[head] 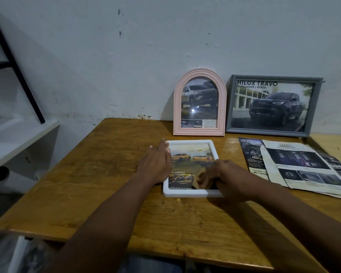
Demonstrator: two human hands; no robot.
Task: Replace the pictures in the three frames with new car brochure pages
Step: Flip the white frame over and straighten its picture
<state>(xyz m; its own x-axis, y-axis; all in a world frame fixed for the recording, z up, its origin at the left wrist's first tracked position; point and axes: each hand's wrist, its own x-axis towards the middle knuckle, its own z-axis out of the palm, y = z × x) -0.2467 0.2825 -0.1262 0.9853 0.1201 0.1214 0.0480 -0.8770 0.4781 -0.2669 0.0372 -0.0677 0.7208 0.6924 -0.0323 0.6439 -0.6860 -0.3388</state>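
White, plastic-looking frame (189, 193) flat on the wooden desk (106, 174), before the pink arched frame (178, 107) and grey frame (274, 78), yellow-truck brochure page (191, 152) inside. Probably light and stiff, with slick, breakable glazing; best gripped by the rim, both sides. Left hand (156, 164) flat, fingers straight, against the left rim. Right hand (224, 178) curled at the lower right, pinching a tan scrap (200, 179), seemingly cloth.

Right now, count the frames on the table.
3. The pink frame and the grey frame stand against the wall, grey on the right; the white frame lies flat before the pink one, where the right hand holds a cloth. None seems hidden.
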